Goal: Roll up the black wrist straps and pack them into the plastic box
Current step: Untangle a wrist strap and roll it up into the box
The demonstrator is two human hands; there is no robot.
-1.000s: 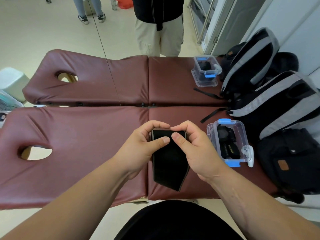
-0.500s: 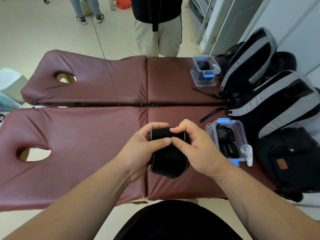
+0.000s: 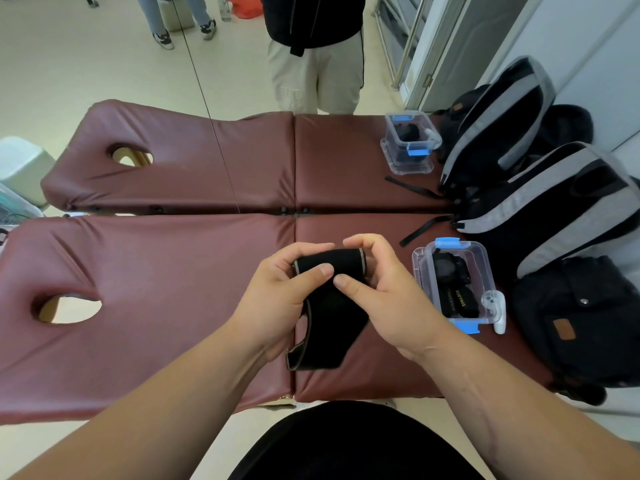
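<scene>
A black wrist strap (image 3: 329,317) is partly rolled at its top end, and its loose tail hangs down onto the maroon massage table (image 3: 156,306). My left hand (image 3: 280,299) grips the roll's left side with thumb and curled fingers. My right hand (image 3: 384,292) pinches the roll's right end. To the right of my right hand stands an open clear plastic box (image 3: 424,268) with blue latches. Rolled black straps (image 3: 453,289) lie inside it.
A second clear plastic box (image 3: 410,147) stands on the far table (image 3: 207,168). Grey and black backpacks (image 3: 561,202) and a dark bag (image 3: 581,320) crowd the right side. A white object (image 3: 497,310) lies beside the near box. A person (image 3: 315,53) stands beyond the tables.
The roll has grown thicker as both hands wound the strap. It now sits lifted higher, and the loose tail has swung down to the left.
</scene>
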